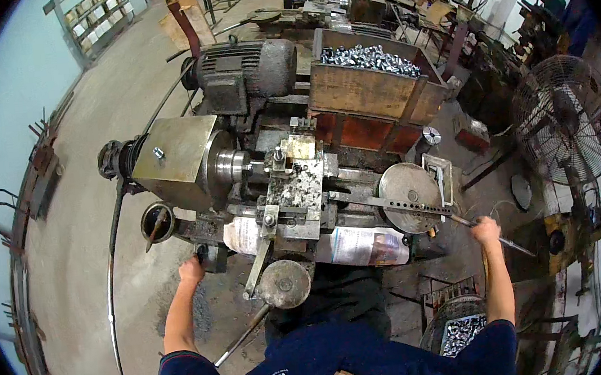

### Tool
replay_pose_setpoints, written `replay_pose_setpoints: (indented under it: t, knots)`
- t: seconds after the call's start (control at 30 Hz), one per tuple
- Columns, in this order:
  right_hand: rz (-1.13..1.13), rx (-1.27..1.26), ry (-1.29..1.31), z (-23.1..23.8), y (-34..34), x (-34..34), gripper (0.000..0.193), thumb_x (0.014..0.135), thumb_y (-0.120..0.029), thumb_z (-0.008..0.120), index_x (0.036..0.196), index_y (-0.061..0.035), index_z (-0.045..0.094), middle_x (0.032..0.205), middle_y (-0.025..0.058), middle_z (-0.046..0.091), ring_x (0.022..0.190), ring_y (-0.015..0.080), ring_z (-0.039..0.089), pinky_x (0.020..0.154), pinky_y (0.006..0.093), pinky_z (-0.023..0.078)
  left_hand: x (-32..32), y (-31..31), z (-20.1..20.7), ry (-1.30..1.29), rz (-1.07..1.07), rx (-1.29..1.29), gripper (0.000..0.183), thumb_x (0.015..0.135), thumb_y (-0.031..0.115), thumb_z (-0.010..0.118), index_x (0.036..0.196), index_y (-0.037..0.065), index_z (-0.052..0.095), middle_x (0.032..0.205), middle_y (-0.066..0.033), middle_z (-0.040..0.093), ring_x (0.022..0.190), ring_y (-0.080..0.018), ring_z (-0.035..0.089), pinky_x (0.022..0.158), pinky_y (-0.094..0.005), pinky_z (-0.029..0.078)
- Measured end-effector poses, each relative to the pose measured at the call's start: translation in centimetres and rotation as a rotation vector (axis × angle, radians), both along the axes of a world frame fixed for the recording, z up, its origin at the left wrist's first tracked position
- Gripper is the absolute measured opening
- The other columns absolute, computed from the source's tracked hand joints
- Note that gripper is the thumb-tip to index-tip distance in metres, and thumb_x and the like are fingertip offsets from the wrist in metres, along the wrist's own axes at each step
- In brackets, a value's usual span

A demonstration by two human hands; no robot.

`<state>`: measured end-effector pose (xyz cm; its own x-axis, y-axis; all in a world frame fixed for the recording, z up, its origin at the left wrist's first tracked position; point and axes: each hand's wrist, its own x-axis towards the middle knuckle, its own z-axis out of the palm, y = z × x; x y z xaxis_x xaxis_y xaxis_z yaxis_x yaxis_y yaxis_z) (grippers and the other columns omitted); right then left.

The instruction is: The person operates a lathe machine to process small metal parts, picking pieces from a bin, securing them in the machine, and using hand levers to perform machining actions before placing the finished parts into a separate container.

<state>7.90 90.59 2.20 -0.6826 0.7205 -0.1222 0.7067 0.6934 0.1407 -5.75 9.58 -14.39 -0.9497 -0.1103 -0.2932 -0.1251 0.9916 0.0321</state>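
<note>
My right hand [487, 230] is wrapped round a long metal lever [514, 245], which joins a flat bar with a row of holes [418, 205] reaching to the carriage [297, 188] of a small lathe. My left hand [191, 270] is closed against a dark block [212, 258] at the lathe's front left; what its fingers hold is hidden. To the left of the carriage sits the chuck [230, 167], beside a boxy headstock [174, 152] with a small shiny metal part [159, 152] on top. A round disc with a handle [284, 284] juts out in front of me.
Behind the lathe stand a large motor [245, 66] and a wooden bin [363, 91] heaped with small metal parts. A pot with a brush [157, 224] is at the left. A round plate [411, 195] and a caged fan [561, 119] are at right; a parts tray [463, 332] sits low.
</note>
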Motion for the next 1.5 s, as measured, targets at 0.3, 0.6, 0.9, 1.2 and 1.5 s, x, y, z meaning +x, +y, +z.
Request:
replay_pose_setpoints:
  t: [0.3,0.6,0.9,1.2,1.5]
  knots:
    - [1.078,-0.329,0.819,11.5,-26.8,-13.8,0.044,0.050,-0.016,0.064,0.093,-0.0055,0.065,0.094,0.0140,0.061,0.096,0.0327,0.054,0.087,0.0412,0.040,-0.2,-6.8,6.4,-0.020,0.190,0.509,0.042,0.077,0.028,0.062,0.111,0.004,0.056,0.085,-0.0168,0.064,0.073,-0.0259,0.064,0.064,-0.0365,0.049]
    - [1.479,-0.027,0.210,11.7,-48.4,-22.6,0.026,0.058,-0.024,0.063,0.078,-0.0092,0.070,0.092,0.0162,0.062,0.099,0.0302,0.053,0.102,0.0488,0.022,5.6,-16.9,22.8,0.777,0.310,0.165,0.031,0.085,0.026,0.054,0.104,0.002,0.060,0.085,-0.0188,0.064,0.075,-0.0327,0.062,0.067,-0.0403,0.047]
    - [1.495,-0.046,0.106,10.2,-49.0,-23.8,0.023,0.062,-0.026,0.062,0.080,-0.0125,0.069,0.085,0.0111,0.066,0.087,0.0274,0.061,0.102,0.0470,0.023,13.2,-4.1,17.8,0.641,0.574,-0.079,0.042,0.075,0.041,0.062,0.083,0.000,0.056,0.075,-0.0228,0.060,0.078,-0.0401,0.058,0.069,-0.0479,0.044]
    - [1.417,-0.028,0.660,16.2,-42.5,-21.6,0.027,0.051,-0.029,0.059,0.058,-0.0036,0.065,0.064,0.0152,0.059,0.077,0.0293,0.058,0.101,0.0436,0.029,10.3,-10.0,18.6,0.337,0.408,0.630,0.023,0.073,0.016,0.062,0.080,-0.005,0.055,0.056,-0.0136,0.058,0.047,-0.0202,0.059,0.046,-0.0338,0.048]
    - [0.931,-0.121,0.774,19.1,-33.6,-26.8,0.059,0.057,-0.019,0.064,0.115,-0.0155,0.055,0.133,0.0242,0.030,0.116,0.0432,0.036,0.099,0.0486,0.028,7.7,-10.3,16.8,0.439,0.429,0.890,0.024,0.076,0.010,0.059,0.090,-0.009,0.055,0.063,-0.0116,0.058,0.052,-0.0194,0.060,0.046,-0.0313,0.050]
